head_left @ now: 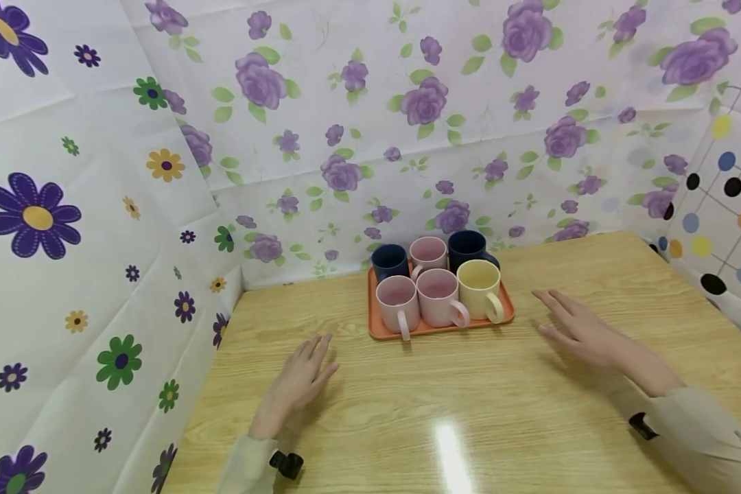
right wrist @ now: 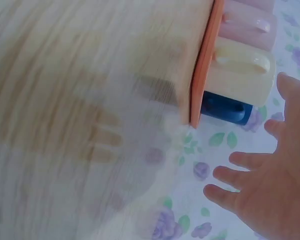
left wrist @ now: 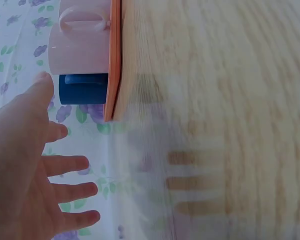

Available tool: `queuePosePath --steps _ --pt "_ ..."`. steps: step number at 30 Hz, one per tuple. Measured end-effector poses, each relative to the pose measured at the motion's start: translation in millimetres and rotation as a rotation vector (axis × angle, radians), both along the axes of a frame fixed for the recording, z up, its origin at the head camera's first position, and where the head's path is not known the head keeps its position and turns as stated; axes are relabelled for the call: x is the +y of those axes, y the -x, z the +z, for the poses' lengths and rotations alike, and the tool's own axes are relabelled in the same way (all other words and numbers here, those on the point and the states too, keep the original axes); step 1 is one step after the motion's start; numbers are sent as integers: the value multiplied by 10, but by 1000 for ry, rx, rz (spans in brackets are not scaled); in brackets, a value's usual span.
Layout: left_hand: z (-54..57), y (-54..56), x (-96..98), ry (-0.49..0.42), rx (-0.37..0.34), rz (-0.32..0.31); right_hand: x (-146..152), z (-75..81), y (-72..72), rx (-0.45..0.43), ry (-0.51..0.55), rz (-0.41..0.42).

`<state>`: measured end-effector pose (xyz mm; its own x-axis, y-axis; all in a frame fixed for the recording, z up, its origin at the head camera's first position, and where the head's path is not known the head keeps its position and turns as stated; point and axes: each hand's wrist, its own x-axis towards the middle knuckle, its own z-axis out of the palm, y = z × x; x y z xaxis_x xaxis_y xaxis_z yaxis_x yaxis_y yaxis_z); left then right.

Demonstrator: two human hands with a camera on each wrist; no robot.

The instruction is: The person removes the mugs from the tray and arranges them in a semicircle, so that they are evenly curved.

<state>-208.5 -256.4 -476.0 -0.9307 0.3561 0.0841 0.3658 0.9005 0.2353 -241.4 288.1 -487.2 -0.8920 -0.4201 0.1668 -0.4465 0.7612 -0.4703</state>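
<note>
Orange tray (head_left: 378, 329) sits just right of the frame's centre, six mugs (head_left: 435, 304) aboard; they look ceramic, so I'd guess heavy, slick and chippable; I'd grab both short ends; left hand (head_left: 298, 374) and right hand (head_left: 585, 337) are empty, fingers spread.

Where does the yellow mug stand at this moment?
In the head view, the yellow mug stands at the front right corner of the orange tray, beside a pink mug and in front of a dark blue mug.
</note>
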Motion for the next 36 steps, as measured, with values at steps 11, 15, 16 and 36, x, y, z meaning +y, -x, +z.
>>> queuePosePath --steps 11,15,16,36 --pt "-10 67 52 -200 -160 -31 -142 1 53 11 90 42" --pt "2 93 113 -264 -171 -30 -171 -8 65 33 128 45" --pt "-1 98 130 -285 -168 -29 -178 -10 68 40 143 47" --pt "-74 309 413 -669 -212 33 -368 -56 253 -209 562 57"
